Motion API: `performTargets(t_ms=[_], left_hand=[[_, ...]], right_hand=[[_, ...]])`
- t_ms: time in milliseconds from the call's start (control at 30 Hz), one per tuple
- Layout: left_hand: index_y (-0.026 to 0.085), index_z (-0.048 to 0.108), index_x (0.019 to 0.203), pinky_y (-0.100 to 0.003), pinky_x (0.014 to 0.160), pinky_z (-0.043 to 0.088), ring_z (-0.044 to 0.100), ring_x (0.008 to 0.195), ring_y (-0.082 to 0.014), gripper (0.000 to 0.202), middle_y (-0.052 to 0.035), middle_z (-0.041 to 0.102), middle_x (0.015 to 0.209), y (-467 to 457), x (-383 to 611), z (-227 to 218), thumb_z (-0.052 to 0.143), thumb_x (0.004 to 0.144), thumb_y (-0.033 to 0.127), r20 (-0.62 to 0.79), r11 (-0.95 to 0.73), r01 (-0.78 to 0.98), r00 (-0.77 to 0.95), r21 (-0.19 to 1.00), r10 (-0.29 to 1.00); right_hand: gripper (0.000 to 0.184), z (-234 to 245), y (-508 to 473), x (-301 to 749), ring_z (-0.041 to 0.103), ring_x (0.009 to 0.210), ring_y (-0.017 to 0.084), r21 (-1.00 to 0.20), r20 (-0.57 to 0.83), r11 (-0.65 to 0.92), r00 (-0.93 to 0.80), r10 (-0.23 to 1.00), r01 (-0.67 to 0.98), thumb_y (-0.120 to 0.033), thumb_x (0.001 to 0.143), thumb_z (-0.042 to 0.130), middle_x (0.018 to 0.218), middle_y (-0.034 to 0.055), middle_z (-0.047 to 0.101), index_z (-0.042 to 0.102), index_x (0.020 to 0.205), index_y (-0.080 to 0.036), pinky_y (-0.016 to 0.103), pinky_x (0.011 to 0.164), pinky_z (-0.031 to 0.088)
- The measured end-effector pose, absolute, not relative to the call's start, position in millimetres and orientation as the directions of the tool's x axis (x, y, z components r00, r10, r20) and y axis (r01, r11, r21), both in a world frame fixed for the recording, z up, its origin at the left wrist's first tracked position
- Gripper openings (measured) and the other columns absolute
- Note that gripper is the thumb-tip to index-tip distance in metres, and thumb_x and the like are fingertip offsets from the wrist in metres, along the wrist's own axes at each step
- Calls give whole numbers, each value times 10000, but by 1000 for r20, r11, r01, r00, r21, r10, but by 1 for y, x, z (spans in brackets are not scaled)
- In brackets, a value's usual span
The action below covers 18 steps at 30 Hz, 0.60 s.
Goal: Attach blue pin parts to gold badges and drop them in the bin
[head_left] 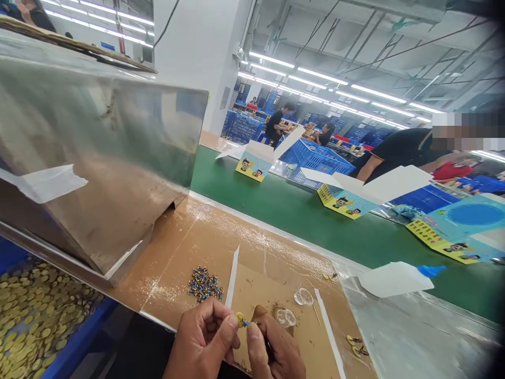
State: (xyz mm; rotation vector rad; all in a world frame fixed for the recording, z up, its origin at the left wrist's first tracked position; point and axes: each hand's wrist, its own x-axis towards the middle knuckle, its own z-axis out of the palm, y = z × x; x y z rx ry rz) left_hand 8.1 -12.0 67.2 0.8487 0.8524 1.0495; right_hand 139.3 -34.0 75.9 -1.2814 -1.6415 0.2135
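My left hand point(207, 337) pinches a small gold disc point(239, 317), like a coin, between thumb and finger. A short blue piece point(245, 323) joins it on the right, and my right hand point(276, 345) grips the far end of that piece, its tip partly hidden by my thumb. Just beyond my left hand lies a pile of small blue pieces with metal rings point(205, 284). Two clear little cups, one farther away point(303, 296) and one close to my right fingers point(285, 317), stand on the brown board among dark crumbs, with a thin stick point(316, 314) nearby.
A blue bin of gold discs point(35, 305) stands low at left, below a large metal housing point(118, 131). A green belt point(288, 205) carries open printed boxes point(254, 166). Finished-looking disc pieces point(356, 346) and a white bottle point(396, 279) lie right. A co-worker point(398, 152) leans beyond the belt.
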Motion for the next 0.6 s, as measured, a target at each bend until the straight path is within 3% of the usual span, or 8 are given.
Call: performTargets(t_ms=[267,467,600], left_hand=[[129,648,777,-170,495,418,565,505,-73,601,-23,672,646,-11,9,64,778,832,713,-171,267,-353,279,897,945],[135,661,790,-185,570,515,608,572,-100,546,-31,676,676,-13,11,59,762,875,665,-141,243,-367,282,898,949],[138,653,811,-194,588,528,613,584,-111,542,-27,659,676,-14,12,55,720,905,668,-120,224,-346,297,911,947]], right_hand=[[327,69,-34,145,413,521,124,-596,595,419,26,803,685,-133,1061,445,659,-59,379,404,756,-244,285,504,315],[303,66,-34,149,392,505,118,-425,638,415,-58,768,804,-80,1021,452,665,-67,360,365,786,-250,300,520,309],[284,62,-32,153,411,510,118,-378,651,437,-101,752,816,-85,1017,444,668,-61,378,395,791,-249,288,523,320]])
